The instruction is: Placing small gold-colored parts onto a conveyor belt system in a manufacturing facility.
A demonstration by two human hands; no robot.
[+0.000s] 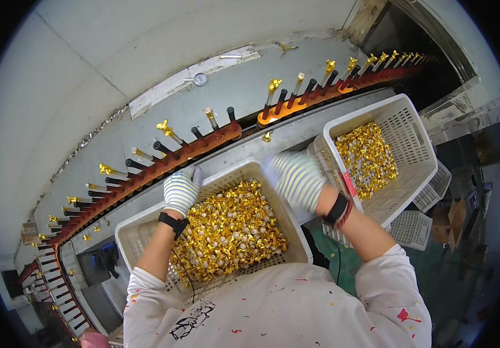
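Observation:
Both hands wear white gloves with yellow-green and dark stripes. My left hand [182, 190] is at the far left rim of a pale plastic basket [301, 240], close to the red-brown rail. Its fingers curl down and together, and anything inside them is hidden. My right hand [297, 180] is smeared by motion over the basket's far right corner, so its fingers do not show clearly. A heap of small shiny gold pieces [227, 229], many with whitish round parts, fills the basket in front of me.
A curved red-brown rail [189, 152] of dark upright pegs runs across the far side; some carry clear tubes with gold tops [169, 131]. At right stands a second pale basket [408, 124] with more gold pieces [366, 159]. A round gauge [200, 79] lies behind the rail.

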